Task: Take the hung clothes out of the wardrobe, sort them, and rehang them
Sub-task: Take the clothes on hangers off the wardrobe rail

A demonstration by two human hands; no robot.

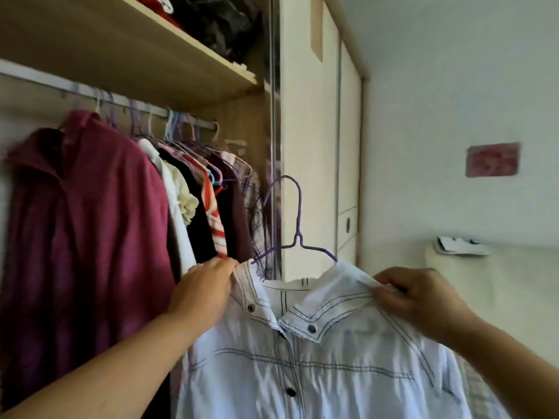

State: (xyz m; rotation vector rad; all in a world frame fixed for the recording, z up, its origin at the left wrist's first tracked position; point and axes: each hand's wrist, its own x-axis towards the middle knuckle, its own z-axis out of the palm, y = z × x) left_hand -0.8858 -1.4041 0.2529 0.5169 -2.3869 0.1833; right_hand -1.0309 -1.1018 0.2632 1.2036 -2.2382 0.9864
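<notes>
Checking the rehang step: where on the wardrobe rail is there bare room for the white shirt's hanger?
Bare rail shows only at far left, before the maroon shirt. From there to the side panel the hangers are packed tight, with no gap showing for the white shirt on its purple hanger.

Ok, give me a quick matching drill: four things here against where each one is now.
1 white button-up shirt with dark stitching
2 purple wire hanger
3 magenta collared garment
4 black crumpled bundle

A on upper shelf
B hanging on rail, left end
C held by left hand and right hand
D hook free of rail

Pairs: 1-C, 2-D, 3-B, 4-A
</notes>
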